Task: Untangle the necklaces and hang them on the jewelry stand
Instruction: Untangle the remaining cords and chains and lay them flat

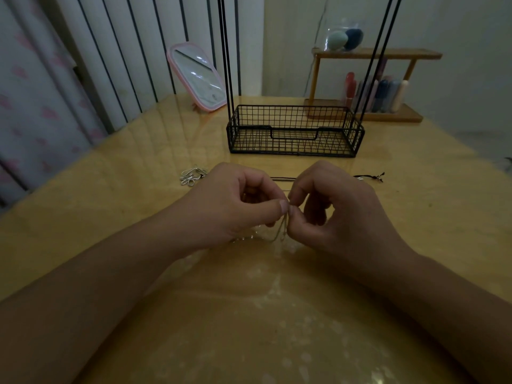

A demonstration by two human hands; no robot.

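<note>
Glossy yellow-wood counter [110,217] runs back to a striped wall, carrying a black wire jewelry stand [295,131] with tall thin rods, a pink-framed mirror [198,76] and a wooden shelf [374,55] of cosmetics. Near its middle, the left hand [235,206] and right hand [340,212] meet thumb to thumb, their curled fingers [282,206] pinching a thin pale necklace [281,230] whose strands hang to the counter. Behind them lie a silver chain heap [192,176] and a black cord necklace [371,177].
</note>
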